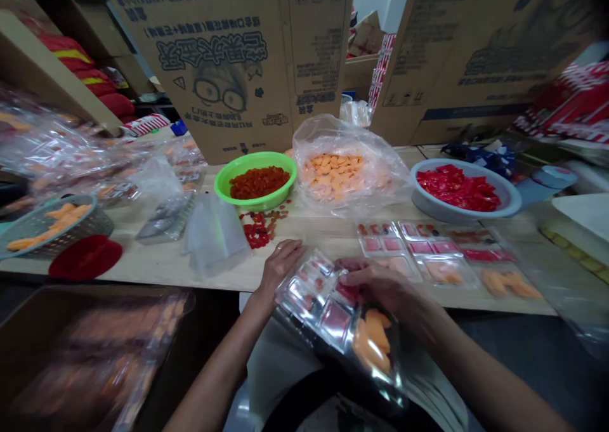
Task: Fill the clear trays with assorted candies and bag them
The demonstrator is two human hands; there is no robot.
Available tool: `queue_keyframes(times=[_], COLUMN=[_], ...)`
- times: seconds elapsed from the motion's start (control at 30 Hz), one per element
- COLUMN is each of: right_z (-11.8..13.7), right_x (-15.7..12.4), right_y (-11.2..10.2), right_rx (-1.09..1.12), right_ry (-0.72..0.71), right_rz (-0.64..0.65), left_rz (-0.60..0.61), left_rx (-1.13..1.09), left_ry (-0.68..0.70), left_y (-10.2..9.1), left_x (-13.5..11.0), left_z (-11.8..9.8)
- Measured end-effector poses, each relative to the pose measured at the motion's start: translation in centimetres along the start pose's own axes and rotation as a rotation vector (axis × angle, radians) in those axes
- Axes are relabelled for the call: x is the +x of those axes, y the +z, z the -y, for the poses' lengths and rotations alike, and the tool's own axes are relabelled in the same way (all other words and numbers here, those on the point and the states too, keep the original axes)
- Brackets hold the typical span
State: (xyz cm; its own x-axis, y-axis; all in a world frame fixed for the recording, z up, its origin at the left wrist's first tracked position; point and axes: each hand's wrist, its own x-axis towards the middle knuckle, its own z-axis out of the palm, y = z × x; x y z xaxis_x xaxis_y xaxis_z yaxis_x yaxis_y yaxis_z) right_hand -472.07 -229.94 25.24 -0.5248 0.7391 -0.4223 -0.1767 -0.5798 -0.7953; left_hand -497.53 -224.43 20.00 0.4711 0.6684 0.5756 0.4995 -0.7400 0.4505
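A clear plastic tray with compartments [339,321] is held over my lap, tilted, inside what looks like a clear bag. It carries orange slices at its near end, red sachets in the middle and small red bits at the far end. My left hand [280,266] grips the tray's far left edge, fingers curled. My right hand [380,286] lies on top of it, fingers pressed on its upper right side. Filled trays [428,254] lie in a row on the wooden table [157,264] just beyond my right hand.
A green bowl of red bits [257,181], a bag of orange slices [340,169] and a grey bowl of red sachets [459,191] stand behind. Loose red bits [259,229] lie by empty bags [214,235]. A basket [47,226] and a red lid [85,257] sit left; cardboard boxes [228,58] behind.
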Motion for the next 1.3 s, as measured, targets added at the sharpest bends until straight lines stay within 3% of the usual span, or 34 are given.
queue_keyframes(times=[0.13, 0.2, 0.43, 0.63, 0.77, 0.9, 1.0, 1.1, 1.3], right_z=[-0.9, -0.8, -0.4, 0.2, 0.1, -0.6, -1.2, -1.8, -1.9], right_x=[0.7, 0.6, 0.2, -0.3, -0.6, -0.5, 0.1, 0.9, 2.1], right_y=[1.0, 1.0, 0.9, 1.1, 0.7, -0.2, -1.3, -2.9, -4.1], right_rx=[0.041, 0.044, -0.033, -0.039, 0.077, 0.168, 0.195, 0.17, 0.131], right_ry=[0.054, 0.04, -0.022, 0.0, 0.03, 0.001, -0.013, 0.023, -0.008], right_rz=[0.054, 0.023, 0.013, 0.0, 0.01, -0.122, -0.248, -0.351, -0.478], left_rz=[-0.072, -0.123, -0.091, 0.041, 0.025, -0.015, 0.01, 0.026, 0.199], left_rx=[-0.207, -0.199, 0.055, 0.111, 0.077, 0.021, -0.005, 0.002, 0.125], left_ry=[-0.269, -0.321, -0.127, 0.059, 0.216, 0.221, 0.164, 0.202, 0.328], left_y=[0.4, 0.5, 0.1, -1.4, -2.0, -1.9, -2.0, -2.2, -1.3], left_x=[-0.2, -0.5, -0.8, 1.4, 2.3, 2.2, 2.0, 1.9, 1.7], left_z=[-0.2, 0.2, 1.6, -1.4, -2.2, -2.0, -2.2, -2.3, -2.5])
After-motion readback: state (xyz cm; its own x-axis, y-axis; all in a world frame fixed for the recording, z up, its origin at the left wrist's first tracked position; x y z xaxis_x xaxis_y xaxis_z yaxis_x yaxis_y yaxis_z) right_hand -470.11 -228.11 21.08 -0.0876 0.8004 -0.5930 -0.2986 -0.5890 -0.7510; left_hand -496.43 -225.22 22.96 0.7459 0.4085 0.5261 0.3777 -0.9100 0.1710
